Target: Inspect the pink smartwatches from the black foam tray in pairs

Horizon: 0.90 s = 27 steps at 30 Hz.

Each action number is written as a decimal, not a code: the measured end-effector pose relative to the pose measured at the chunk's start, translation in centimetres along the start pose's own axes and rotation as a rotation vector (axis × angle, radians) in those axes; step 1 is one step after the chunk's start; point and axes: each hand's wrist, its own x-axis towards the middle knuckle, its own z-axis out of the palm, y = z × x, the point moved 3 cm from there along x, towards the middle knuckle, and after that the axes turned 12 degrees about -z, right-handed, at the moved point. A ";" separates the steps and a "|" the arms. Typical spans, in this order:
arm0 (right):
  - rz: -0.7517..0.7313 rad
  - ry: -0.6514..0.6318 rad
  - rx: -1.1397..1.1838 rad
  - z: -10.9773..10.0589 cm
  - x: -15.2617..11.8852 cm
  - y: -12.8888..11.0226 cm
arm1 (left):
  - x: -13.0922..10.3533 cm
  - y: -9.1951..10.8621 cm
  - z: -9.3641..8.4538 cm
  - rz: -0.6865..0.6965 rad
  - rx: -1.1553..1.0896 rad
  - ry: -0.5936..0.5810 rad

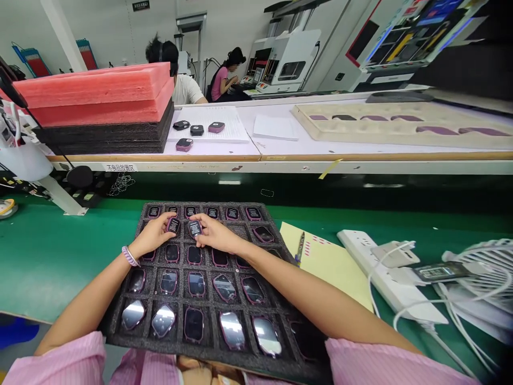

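My left hand grips a smartwatch case with a lit screen showing lines of white text. Close beside it, my right hand pinches a second smartwatch case, its screen also lit with text. Both hands are over the upper rows of a black foam tray, divided into square pockets. Most visible pockets hold a purple-rimmed watch case without a strap. Screens in the top row, such as this watch case, are lit; those in the lower rows look dark or reflective. My right forearm hides part of the tray.
A yellow paper with a pen lies right of the tray, near a white power strip and a small fan. The shelf ahead bears red foam blocks, several watch cases and a beige tray. Two people sit beyond.
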 end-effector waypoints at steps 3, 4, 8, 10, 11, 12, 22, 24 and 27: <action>-0.077 0.031 -0.289 -0.3 0.8 -0.1 | 0.2 -0.1 -0.2 0.035 0.166 0.087; -0.091 0.039 -0.377 -0.2 1.0 -0.3 | 0.2 0.0 -0.2 0.039 0.213 0.110; -0.099 -0.001 -0.599 -0.1 1.1 -1.2 | -0.4 0.5 -0.6 0.033 0.361 0.138; -0.110 -0.035 -0.673 -1.0 0.3 -1.9 | -1.5 0.6 -1.3 0.057 0.473 0.183; -0.116 -0.042 -0.721 -1.8 -0.3 -2.2 | -2.2 0.4 -1.9 0.073 0.537 0.224; -0.124 -0.044 -0.805 -3.0 -1.0 -2.6 | -3.0 0.1 -2.6 0.081 0.594 0.271; 0.450 -0.120 -1.237 -12.7 -8.8 -0.8 | -7.8 -4.3 -2.8 -0.132 0.688 0.245; 0.392 -0.099 -1.186 -11.9 -9.0 -0.6 | -7.5 -3.7 -2.3 -0.156 0.652 0.221; 0.344 -0.057 -1.078 -11.0 -8.9 -0.7 | -7.0 -2.5 -2.3 -0.175 0.546 0.188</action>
